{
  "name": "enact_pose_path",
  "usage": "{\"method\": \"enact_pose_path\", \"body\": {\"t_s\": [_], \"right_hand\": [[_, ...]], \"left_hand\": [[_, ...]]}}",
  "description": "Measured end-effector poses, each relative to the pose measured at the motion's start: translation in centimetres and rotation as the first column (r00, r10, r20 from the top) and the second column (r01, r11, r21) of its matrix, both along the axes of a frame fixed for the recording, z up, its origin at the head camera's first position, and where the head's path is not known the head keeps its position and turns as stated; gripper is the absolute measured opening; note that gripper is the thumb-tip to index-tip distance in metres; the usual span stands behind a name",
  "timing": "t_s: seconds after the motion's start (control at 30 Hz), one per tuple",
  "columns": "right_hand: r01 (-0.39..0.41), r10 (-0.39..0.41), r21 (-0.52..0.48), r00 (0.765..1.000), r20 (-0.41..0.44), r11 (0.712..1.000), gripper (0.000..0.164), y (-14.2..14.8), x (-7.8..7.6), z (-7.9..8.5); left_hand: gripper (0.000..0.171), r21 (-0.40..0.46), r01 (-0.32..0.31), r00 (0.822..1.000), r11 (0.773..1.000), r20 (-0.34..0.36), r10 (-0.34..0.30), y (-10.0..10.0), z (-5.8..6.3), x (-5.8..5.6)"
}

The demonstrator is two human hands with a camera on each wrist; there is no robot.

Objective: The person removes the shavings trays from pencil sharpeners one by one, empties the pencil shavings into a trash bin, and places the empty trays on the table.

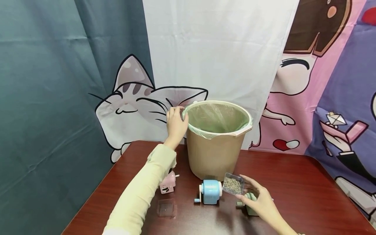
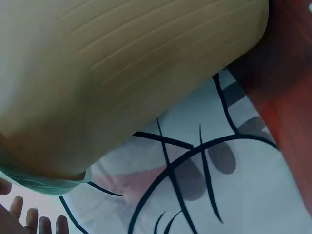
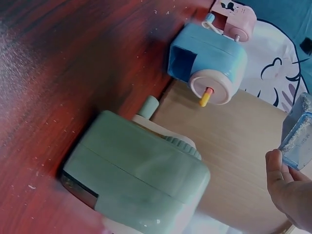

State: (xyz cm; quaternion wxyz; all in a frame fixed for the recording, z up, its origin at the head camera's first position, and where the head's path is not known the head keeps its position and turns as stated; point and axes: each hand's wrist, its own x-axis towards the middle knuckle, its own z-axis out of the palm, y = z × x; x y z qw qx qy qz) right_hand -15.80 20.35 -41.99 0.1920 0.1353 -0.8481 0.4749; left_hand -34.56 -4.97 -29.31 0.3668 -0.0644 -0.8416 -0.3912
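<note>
At the left rim of a tan bin (image 1: 215,153), my left hand (image 1: 177,122) reaches up with its fingers extended. In the left wrist view its fingertips (image 2: 45,225) show just below the green bin liner (image 2: 46,183). My right hand (image 1: 259,199) pinches a small clear drawer (image 1: 233,184) of pencil shavings, tilted, in front of the bin. Close to it stands a blue crank pencil sharpener (image 1: 211,192), whose drawer slot (image 3: 183,63) gapes. A short pencil end (image 3: 206,97) pokes out of its front. Behind the right hand, a green sharpener (image 3: 139,170) is partly hidden.
A pink sharpener (image 1: 168,183) stands beside my left forearm, partly covered by it. In front of it a clear drawer (image 1: 166,208) lies on the dark red table (image 1: 282,173). Cartoon-printed cloth (image 1: 220,58) hangs behind the bin.
</note>
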Motion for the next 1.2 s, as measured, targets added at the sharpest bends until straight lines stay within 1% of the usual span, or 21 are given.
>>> {"method": "enact_pose_path", "body": {"t_s": [0.1, 0.2, 0.27, 0.37, 0.4, 0.47, 0.53, 0.6, 0.7, 0.77, 0.83, 0.93, 1.0, 1.03, 1.07, 1.2], "right_hand": [[-0.006, 0.006, -0.029, 1.000, 0.012, 1.000, 0.053, -0.2, -0.1, 0.3], [-0.010, 0.010, -0.049, 1.000, 0.014, 0.999, 0.052, -0.4, -0.1, 0.5], [-0.012, 0.013, -0.059, 1.000, 0.014, 0.998, 0.051, -0.5, -0.1, 0.7], [-0.021, 0.022, -0.068, 1.000, 0.019, 0.997, 0.049, -0.6, -0.1, 1.0], [-0.025, 0.026, -0.069, 0.999, 0.021, 0.997, 0.048, -0.7, -0.1, 1.2], [-0.035, 0.036, -0.069, 0.999, 0.017, 0.997, 0.047, -0.8, 0.0, 1.5], [-0.047, 0.048, -0.069, 0.999, 0.005, 0.997, 0.046, -0.9, -0.1, 1.9], [-0.067, 0.066, -0.063, 0.998, -0.015, 0.996, 0.047, -0.9, -0.1, 2.3], [-0.104, 0.101, -0.055, 0.994, -0.050, 0.993, 0.049, -1.0, -0.3, 2.8], [-0.130, 0.126, -0.046, 0.989, -0.077, 0.990, 0.051, -1.2, -0.5, 3.1], [-0.160, 0.155, -0.042, 0.982, -0.104, 0.986, 0.052, -1.3, -0.6, 3.6], [-0.195, 0.188, -0.038, 0.972, -0.141, 0.980, 0.054, -1.5, -0.9, 4.8], [-0.209, 0.201, -0.032, 0.967, -0.157, 0.977, 0.056, -1.6, -1.1, 5.8], [-0.212, 0.205, -0.028, 0.965, -0.163, 0.977, 0.056, -1.6, -1.2, 6.3], [-0.216, 0.209, -0.025, 0.963, -0.169, 0.976, 0.057, -1.7, -1.4, 6.9], [-0.200, 0.198, 0.003, 0.964, -0.177, 0.980, 0.058, -1.9, -2.1, 8.9]], "left_hand": [[0.026, -0.003, 0.004, 0.998, 1.000, 0.060, -0.004, 0.8, 1.0, -0.5], [0.030, -0.003, 0.003, 0.991, 1.000, 0.131, -0.002, 1.5, 1.8, -1.1], [0.033, -0.027, -0.016, 0.986, 1.000, 0.164, 0.020, 1.9, 2.2, -1.6], [0.034, -0.079, -0.072, 0.975, 0.994, 0.203, 0.087, 2.3, 2.4, -2.2], [0.033, -0.075, -0.086, 0.970, 0.994, 0.222, 0.100, 2.4, 2.4, -2.4], [0.033, -0.048, -0.102, 0.958, 0.994, 0.263, 0.111, 2.6, 2.1, -2.6], [0.036, 0.010, -0.102, 0.951, 0.995, 0.294, 0.095, 2.8, 1.9, -2.6], [0.040, 0.076, -0.098, 0.949, 0.992, 0.307, 0.070, 3.0, 1.7, -2.7], [0.041, 0.118, -0.098, 0.953, 0.988, 0.298, 0.059, 3.2, 1.6, -2.7], [0.037, 0.117, -0.111, 0.952, 0.987, 0.299, 0.072, 3.2, 1.5, -2.7], [0.031, 0.099, -0.127, 0.950, 0.987, 0.300, 0.092, 3.2, 1.5, -2.7], [0.024, 0.075, -0.145, 0.940, 0.987, 0.321, 0.114, 3.1, 1.5, -2.7], [0.023, 0.067, -0.162, 0.925, 0.984, 0.359, 0.128, 3.0, 1.7, -2.6], [0.023, 0.072, -0.172, 0.912, 0.982, 0.388, 0.132, 2.9, 1.8, -2.5], [0.024, 0.075, -0.183, 0.895, 0.980, 0.424, 0.134, 2.9, 1.8, -2.5], [0.037, 0.060, -0.217, 0.813, 0.974, 0.563, 0.146, 2.9, 2.1, -2.4]]}}
